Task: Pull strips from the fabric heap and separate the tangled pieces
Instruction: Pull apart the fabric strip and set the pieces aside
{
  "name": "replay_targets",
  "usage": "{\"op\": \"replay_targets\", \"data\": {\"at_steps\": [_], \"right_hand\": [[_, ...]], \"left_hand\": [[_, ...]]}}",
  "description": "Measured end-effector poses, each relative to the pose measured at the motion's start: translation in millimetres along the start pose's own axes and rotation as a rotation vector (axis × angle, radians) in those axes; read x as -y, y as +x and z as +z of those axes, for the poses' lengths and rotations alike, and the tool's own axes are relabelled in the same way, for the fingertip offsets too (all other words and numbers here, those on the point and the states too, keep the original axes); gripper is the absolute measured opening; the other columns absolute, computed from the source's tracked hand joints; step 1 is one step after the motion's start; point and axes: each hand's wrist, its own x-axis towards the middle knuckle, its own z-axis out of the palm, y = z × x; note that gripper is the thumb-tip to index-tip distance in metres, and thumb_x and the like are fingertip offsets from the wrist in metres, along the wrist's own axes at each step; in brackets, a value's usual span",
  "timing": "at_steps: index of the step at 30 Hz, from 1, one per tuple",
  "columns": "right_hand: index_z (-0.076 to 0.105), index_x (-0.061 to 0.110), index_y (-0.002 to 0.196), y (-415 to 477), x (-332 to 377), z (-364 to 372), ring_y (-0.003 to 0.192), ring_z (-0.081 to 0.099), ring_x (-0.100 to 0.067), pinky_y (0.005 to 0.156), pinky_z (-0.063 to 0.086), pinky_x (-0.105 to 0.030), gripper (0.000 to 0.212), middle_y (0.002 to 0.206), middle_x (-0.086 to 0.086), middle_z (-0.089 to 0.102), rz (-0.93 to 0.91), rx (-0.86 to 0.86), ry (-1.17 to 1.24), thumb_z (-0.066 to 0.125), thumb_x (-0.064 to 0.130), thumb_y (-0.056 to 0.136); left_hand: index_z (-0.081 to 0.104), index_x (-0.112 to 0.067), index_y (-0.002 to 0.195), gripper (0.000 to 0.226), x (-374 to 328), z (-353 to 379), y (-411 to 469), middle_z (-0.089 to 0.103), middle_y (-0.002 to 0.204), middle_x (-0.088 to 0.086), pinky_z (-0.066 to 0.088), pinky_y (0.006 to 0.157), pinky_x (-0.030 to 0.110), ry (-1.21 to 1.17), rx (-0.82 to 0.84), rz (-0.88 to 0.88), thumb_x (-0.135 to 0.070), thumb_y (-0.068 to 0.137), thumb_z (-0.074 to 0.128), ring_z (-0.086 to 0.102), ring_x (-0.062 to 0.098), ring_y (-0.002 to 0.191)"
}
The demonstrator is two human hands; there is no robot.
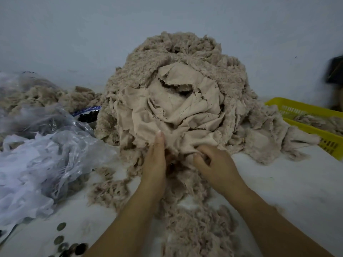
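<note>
Fingers [199, 157] grip the near edge of the fabric heap [176, 93].

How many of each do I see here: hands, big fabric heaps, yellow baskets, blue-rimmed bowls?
Hands: 2 (left hand, right hand)
Big fabric heap: 1
Yellow basket: 1
Blue-rimmed bowl: 1
Total: 5

The beige cloth heap [178, 101] shows shaggy, rough fleece around a smooth, matt woven backing with frayed edges. The thin clear plastic bags [55, 145] are crinkled and glossy, and the yellow slotted plastic basket [306, 110] looks hard and smooth.
</note>
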Motion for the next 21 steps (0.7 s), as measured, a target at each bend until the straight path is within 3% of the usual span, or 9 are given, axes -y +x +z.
{"op": "replay_targets", "data": {"at_steps": [2, 5, 8, 10, 11, 13, 16, 19, 21], "right_hand": [[0.045, 0.019, 0.066, -1, -2, 3, 0.065, 0.041, -0.01, 0.058, 0.034, -0.033, 0.032, 0.066, 0.007, 0.043, -0.056, 0.169, -0.159, 0.055, 0.031, 0.094], [0.06, 0.021, 0.07, -3, -4, 10, 0.085, 0.043, -0.005, 0.072, 0.038, -0.027, 0.046, 0.078, 0.012, 0.052, -0.071, 0.268, -0.171, 0.041, 0.055, 0.095], [0.071, 0.032, 0.077, -3, 2, 12, 0.097, 0.052, 0.009, 0.079, 0.039, -0.014, 0.065, 0.085, 0.02, 0.066, 0.149, 0.183, 0.253, 0.03, 0.082, 0.084], [0.07, 0.057, 0.096, -4, 8, 16, 0.107, 0.057, 0.017, 0.09, 0.042, -0.012, 0.052, 0.106, 0.036, 0.067, 0.298, 0.217, 0.629, 0.037, 0.091, 0.076], [0.069, 0.055, 0.107, -2, 10, 18, 0.114, 0.059, 0.01, 0.098, 0.044, -0.019, 0.054, 0.116, 0.03, 0.067, 0.36, 0.213, 0.821, 0.045, 0.09, 0.074], [0.066, 0.03, 0.125, 4, 8, 20, 0.122, 0.061, -0.01, 0.107, 0.044, -0.033, 0.059, 0.128, 0.004, 0.068, 0.484, 0.109, 1.137, 0.058, 0.071, 0.084], [0.065, 0.007, 0.121, 12, 14, 9, 0.111, 0.068, -0.02, 0.099, 0.05, -0.035, 0.035, 0.121, -0.013, 0.071, 0.652, -0.035, 1.28, 0.05, 0.032, 0.102], [0.062, 0.003, 0.124, 14, 17, 3, 0.113, 0.067, -0.023, 0.097, 0.05, -0.034, 0.037, 0.12, -0.016, 0.07, 0.69, -0.029, 1.399, 0.043, 0.027, 0.105], [0.059, 0.004, 0.128, 14, 20, 2, 0.117, 0.065, -0.027, 0.099, 0.05, -0.038, 0.04, 0.123, -0.018, 0.069, 0.725, -0.007, 1.456, 0.042, 0.032, 0.105]], "left_hand": [[0.078, -0.032, 0.105, 0.043, -2, 3, -1, 0.074, 0.117, 0.002, 0.053, 0.095, 0.039, -0.07, -0.008, -0.031, -0.066, 0.087, 0.059, 0.068, 0.02, 0.112], [0.061, 0.005, 0.127, 0.04, -6, -4, 5, 0.066, 0.125, 0.024, 0.06, 0.082, 0.034, -0.344, -0.04, -0.14, -0.022, 0.098, 0.057, 0.069, 0.027, 0.11], [0.064, 0.007, 0.118, 0.037, -12, -6, 2, 0.067, 0.122, 0.025, 0.059, 0.089, 0.039, -0.592, 0.167, -0.294, -0.011, 0.087, 0.055, 0.069, 0.032, 0.11], [0.065, 0.012, 0.119, 0.043, -11, 0, -3, 0.065, 0.125, 0.028, 0.055, 0.099, 0.042, -0.63, 0.268, -0.339, -0.003, 0.081, 0.05, 0.067, 0.034, 0.114], [0.066, 0.014, 0.118, 0.044, -9, 4, -5, 0.064, 0.126, 0.029, 0.053, 0.101, 0.042, -0.627, 0.306, -0.355, 0.002, 0.08, 0.047, 0.066, 0.035, 0.115], [0.066, 0.015, 0.116, 0.046, -4, 9, -9, 0.063, 0.128, 0.029, 0.051, 0.101, 0.042, -0.591, 0.363, -0.377, 0.008, 0.077, 0.043, 0.066, 0.034, 0.115], [0.058, 0.015, 0.122, 0.055, 3, 7, -5, 0.066, 0.121, 0.029, 0.059, 0.089, 0.041, -0.524, 0.332, -0.377, 0.01, 0.07, 0.042, 0.071, 0.035, 0.105], [0.062, 0.012, 0.112, 0.05, 4, 10, -4, 0.071, 0.108, 0.028, 0.063, 0.069, 0.038, -0.491, 0.296, -0.349, 0.009, 0.066, 0.042, 0.075, 0.032, 0.088], [0.07, 0.009, 0.085, 0.034, 4, 14, -6, 0.072, 0.087, 0.024, 0.059, 0.057, 0.032, -0.478, 0.298, -0.369, 0.006, 0.066, 0.041, 0.073, 0.029, 0.071]]}}
